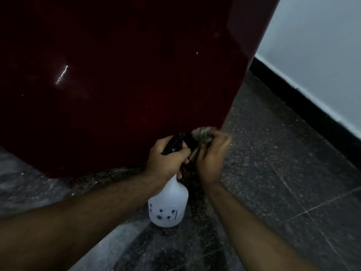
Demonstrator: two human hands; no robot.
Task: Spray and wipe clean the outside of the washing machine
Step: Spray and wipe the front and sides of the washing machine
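Gripping the spray bottle by its neck just under the black trigger head, your left hand is curled tight around it; the white plastic bottle probably feels light and stiff, possibly slick if wet. It hangs low beside the dark red washing machine, near the lower front corner. Your right hand is closed on a soft, bunched cloth, touching that corner.
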